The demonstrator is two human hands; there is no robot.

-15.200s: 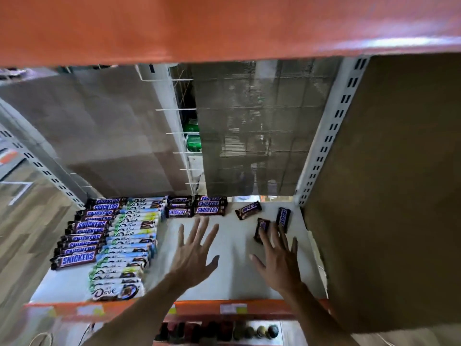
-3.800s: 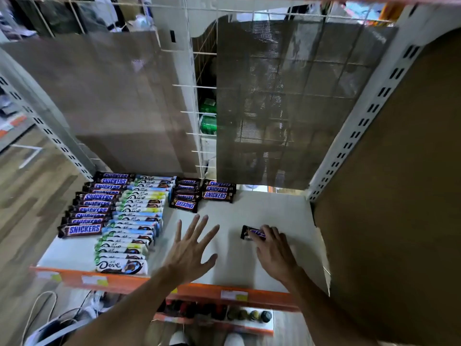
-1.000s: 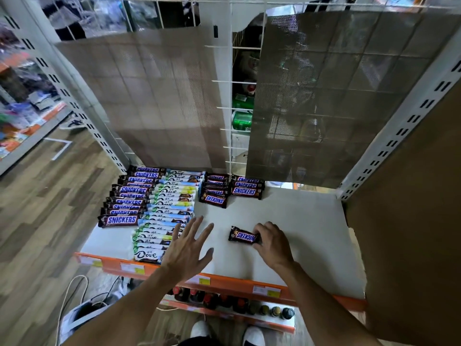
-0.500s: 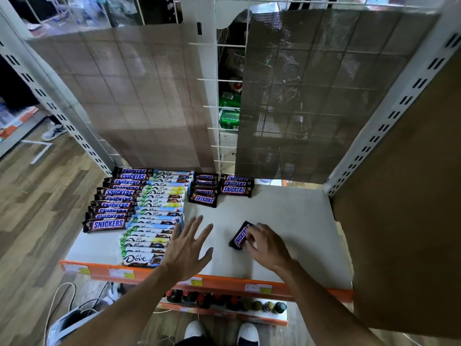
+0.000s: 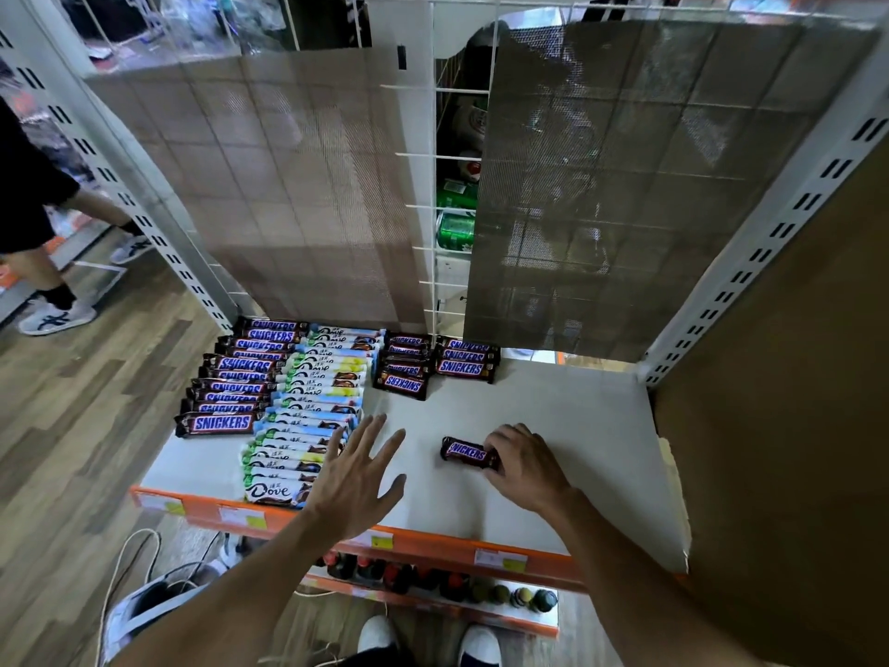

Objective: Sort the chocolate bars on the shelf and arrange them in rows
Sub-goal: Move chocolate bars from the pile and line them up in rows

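On the white shelf (image 5: 553, 416) lie a long row of big Snickers bars (image 5: 231, 377) at the left, a row of Dove bars (image 5: 312, 406) beside it, and two short rows of small Snickers bars (image 5: 404, 368) (image 5: 466, 361) at the back. One loose small Snickers bar (image 5: 464, 452) lies flat mid-shelf, label up. My right hand (image 5: 524, 466) grips its right end with the fingertips. My left hand (image 5: 358, 474) hovers open with fingers spread, just right of the Dove row.
The shelf's orange front edge (image 5: 433, 546) carries price tags. Bottles (image 5: 433, 584) stand on the lower shelf. A brown cardboard wall (image 5: 779, 402) closes the right side. Mesh panels (image 5: 625, 185) stand at the back. Another person's legs (image 5: 53, 281) are on the wooden floor at left.
The loose small Snickers bar has turned from a steep diagonal to lying nearly crosswise under my right hand. My left hand stayed spread beside the Dove row.
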